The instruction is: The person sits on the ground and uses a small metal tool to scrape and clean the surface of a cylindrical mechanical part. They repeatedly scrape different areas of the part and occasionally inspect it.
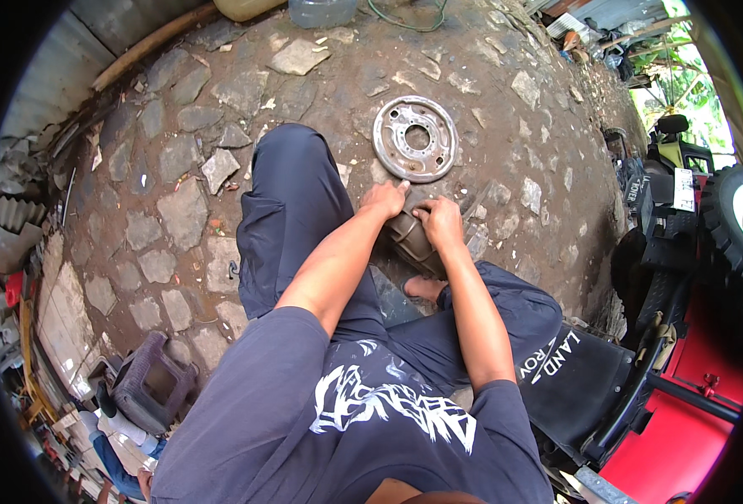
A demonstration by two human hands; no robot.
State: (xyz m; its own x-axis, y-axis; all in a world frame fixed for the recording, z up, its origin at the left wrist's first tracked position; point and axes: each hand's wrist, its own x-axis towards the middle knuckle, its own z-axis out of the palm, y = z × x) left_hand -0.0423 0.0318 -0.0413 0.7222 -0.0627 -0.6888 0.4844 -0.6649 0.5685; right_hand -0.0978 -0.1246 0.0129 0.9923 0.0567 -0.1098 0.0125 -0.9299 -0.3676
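Between my bent legs a brown, dirty drum-shaped metal part [412, 238] stands tilted, its lower side partly hidden by my right forearm. My left hand [383, 200] is closed at its upper left edge, fingers bent and fingertips pointing right. Opposite it, my right hand [441, 222] grips the upper right side with thumb and fingers curled. A small gap separates the two hands. Just beyond them lies a round metal plate [394, 156] with a large centre hole and smaller holes around it, flat on the ground.
Uneven stones set in dirt make up the ground [185, 214]. To my right stands a red and black vehicle [682, 378] with a big tyre [734, 210]. A dark plastic stool [149, 378] is at lower left. Clear container [322, 12] and green hose [409, 28] lie at the far edge.
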